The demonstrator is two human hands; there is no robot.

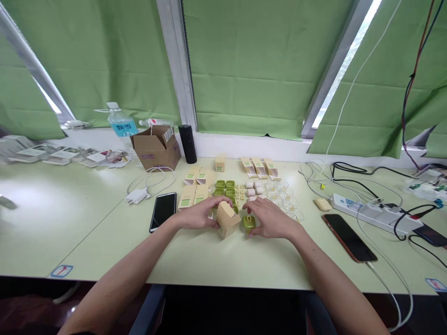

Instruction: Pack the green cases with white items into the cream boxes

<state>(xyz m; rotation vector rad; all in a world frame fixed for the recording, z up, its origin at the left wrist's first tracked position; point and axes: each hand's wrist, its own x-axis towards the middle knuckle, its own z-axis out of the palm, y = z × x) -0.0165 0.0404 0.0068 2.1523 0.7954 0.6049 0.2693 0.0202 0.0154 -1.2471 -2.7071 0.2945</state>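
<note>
My left hand [201,214] is closed around a small tan cardboard box [227,222], tilted with its top flaps raised. Just to its right, my right hand [267,217] grips a small square container with a green lid [249,223] between thumb and fingers; a small loop sits on the lid. Behind my hands stand rows of green square lids [225,184], partly hidden by my fingers. Small yellowish pieces [239,191], pale pink cylinders [254,188] and clear cups [284,197] lie to their right. Flat tan boxes [191,195] lie behind my left hand.
A closed tan box [220,164] and several folded cartons [259,167] stand at the back. One phone [163,210] lies left, another [349,237] right, near a power strip [373,214] with cables. A brown carton [157,149] and black cylinder [187,144] stand by the window ledge.
</note>
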